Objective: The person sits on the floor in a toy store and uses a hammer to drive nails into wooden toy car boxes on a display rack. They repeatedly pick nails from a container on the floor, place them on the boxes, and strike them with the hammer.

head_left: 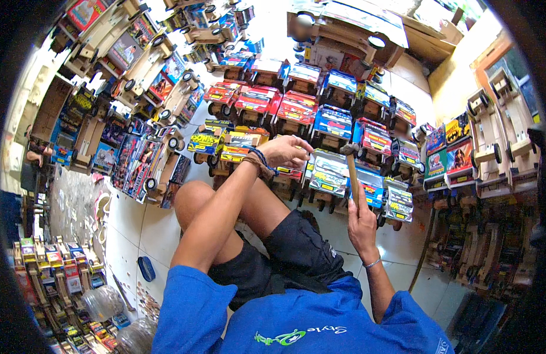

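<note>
Hammer (355,180) in R hand (362,229), fingers wrapped round handle, head nr rows of toy trucks (296,109) on floor (158,227); L hand (279,152) by trucks, fingers bent, can't tell if holding sth

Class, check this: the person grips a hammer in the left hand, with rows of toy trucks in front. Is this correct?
Wrong hand: the head view shows the hammer in the right hand, not the left hand. The toy trucks are in front.
</note>
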### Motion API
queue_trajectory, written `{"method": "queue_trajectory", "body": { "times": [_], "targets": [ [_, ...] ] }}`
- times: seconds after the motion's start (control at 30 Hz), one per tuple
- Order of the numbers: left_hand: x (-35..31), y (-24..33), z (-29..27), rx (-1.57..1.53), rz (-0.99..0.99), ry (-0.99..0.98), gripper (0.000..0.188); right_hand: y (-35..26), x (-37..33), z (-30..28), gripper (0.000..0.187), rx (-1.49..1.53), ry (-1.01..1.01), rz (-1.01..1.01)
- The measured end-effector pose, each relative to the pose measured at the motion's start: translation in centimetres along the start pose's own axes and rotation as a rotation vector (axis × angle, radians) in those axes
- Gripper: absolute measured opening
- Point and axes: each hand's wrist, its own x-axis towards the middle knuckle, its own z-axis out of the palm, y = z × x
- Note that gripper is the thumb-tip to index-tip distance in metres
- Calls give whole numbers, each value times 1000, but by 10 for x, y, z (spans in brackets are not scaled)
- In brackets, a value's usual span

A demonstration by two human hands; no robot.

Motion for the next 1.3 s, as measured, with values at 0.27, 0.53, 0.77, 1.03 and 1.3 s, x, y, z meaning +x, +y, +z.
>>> {"method": "queue_trajectory", "body": {
  "times": [0.27, 0.53, 0.77, 1.03, 1.3],
  "targets": [
    [20, -4, 25, 393, 146, 54, 44, -3, -5, -9, 55, 35, -81, 126],
    [30, -14, 28, 220, 127, 73, 30, -2, -6, -12, 55, 50, -69, 117],
    [36, -18, 32, 238, 196, 185, 34, 4, -6, -11, 55, 71, -61, 134],
    [35, -23, 37, 395, 163, 352, 25, 2, -7, -9, 55, 29, -112, 165],
    [34, -23, 40, 494, 140, 435, 23, 4, -8, -4, 56, 46, -111, 137]
  ]
}}
